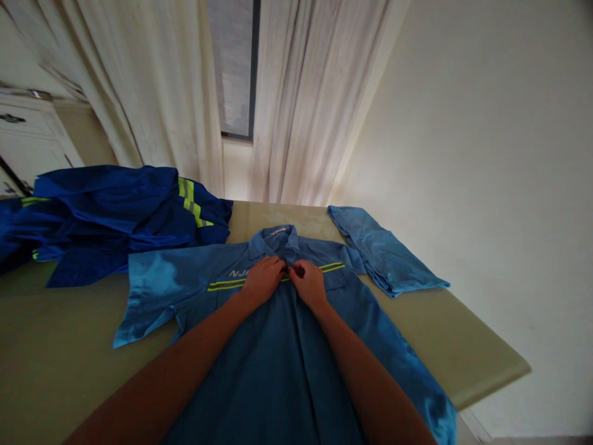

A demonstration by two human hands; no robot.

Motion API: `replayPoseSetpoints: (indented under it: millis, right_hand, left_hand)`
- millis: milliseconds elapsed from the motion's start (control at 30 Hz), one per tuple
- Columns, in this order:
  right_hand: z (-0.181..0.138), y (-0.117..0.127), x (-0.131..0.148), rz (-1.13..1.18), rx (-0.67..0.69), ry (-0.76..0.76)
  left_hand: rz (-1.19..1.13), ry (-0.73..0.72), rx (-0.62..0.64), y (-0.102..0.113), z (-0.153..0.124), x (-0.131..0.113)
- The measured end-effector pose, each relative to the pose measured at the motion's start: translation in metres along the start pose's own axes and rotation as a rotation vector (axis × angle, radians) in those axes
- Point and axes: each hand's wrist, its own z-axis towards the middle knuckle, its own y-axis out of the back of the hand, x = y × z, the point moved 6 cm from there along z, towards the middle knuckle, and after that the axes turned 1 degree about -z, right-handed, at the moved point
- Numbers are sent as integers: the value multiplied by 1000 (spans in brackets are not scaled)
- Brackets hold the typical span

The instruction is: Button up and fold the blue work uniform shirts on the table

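A light blue short-sleeved work shirt (278, 346) lies face up on the table, collar away from me, with a yellow-green reflective stripe and white letters across the chest. My left hand (263, 279) and my right hand (307, 282) meet at the shirt's front placket just below the collar. Both have their fingers curled and pinched on the fabric there, at about the stripe's height. What exactly sits between the fingertips is hidden.
A heap of dark blue garments (115, 216) with reflective stripes lies at the back left of the olive-green table (440, 334). A folded light blue garment (384, 250) rests at the back right. Curtains (301, 93) and a wall stand behind; the table's right edge is near.
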Motion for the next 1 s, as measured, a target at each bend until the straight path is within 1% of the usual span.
replayPoseSetpoints:
  millis: [100,233,333,467,567,667,767,900,1000]
  right_hand:
    - [0,-2,4,-45,22,10]
    - [1,-5,4,-29,54,14]
    - [2,-6,2,-22,65,-3]
    - [4,-6,-1,-48,63,-18]
    - [4,-8,-4,-16,68,-14]
    - [3,-10,-4,54,86,0]
    - [2,-9,-1,84,109,19]
    - [0,-4,7,32,111,46]
    - [-2,-3,12,-32,109,51]
  left_hand:
    - [-50,17,-38,2,0,2]
    - [-273,108,-40,-1,4,14]
    - [-398,134,-45,-4,7,19]
    - [-493,137,-74,-3,7,18]
    - [-521,164,-78,-1,5,17]
    - [-488,180,-89,4,4,15]
    - [-342,181,-78,8,1,9]
    - [-119,169,-79,10,-3,0]
    - [-63,173,-79,8,-6,-3]
